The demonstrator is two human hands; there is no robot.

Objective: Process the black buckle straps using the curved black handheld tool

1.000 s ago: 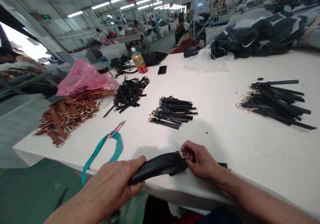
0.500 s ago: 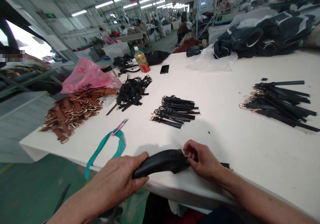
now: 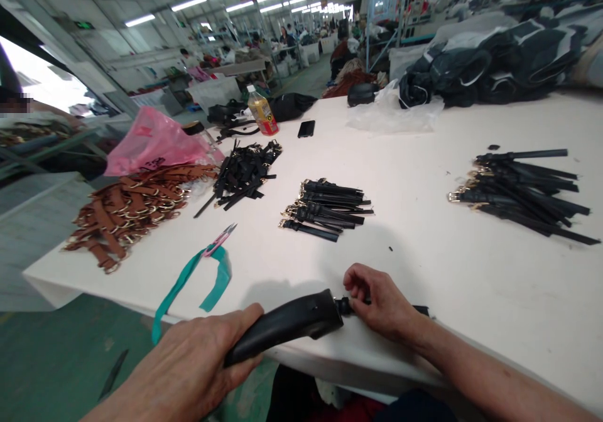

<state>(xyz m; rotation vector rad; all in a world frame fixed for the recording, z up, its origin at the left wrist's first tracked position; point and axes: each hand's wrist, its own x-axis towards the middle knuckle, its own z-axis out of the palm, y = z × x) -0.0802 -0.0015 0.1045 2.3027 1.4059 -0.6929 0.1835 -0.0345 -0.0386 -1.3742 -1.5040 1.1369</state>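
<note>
The left hand [image 3: 207, 346] is holding a black curved tool [image 3: 287, 323], with fingers and thumb clamped around its back part, and it is hanging just off the near edge of the white table [image 3: 475, 290]. The tool is sticking over that edge, its wide end pointing toward the right hand [image 3: 377, 299]. The right hand is curling its fingers and pinching a black strap [image 3: 346, 307] close to the edge. One strap end is poking out behind the wrist; the other is sitting right by the tool's wide end, and I cannot tell if they are touching. White table top is stretching from the hands up to a middle bundle of black straps [image 3: 330, 208], and a wider part is reaching right to another bundle [image 3: 527, 193]. A tiny dark scrap [image 3: 391, 248] is lying between. On the left, pink snips [image 3: 218, 242] are resting by a green ribbon [image 3: 217, 287] that is drooping over the edge. Brown straps [image 3: 127, 211] are lying near the left edge.
</note>
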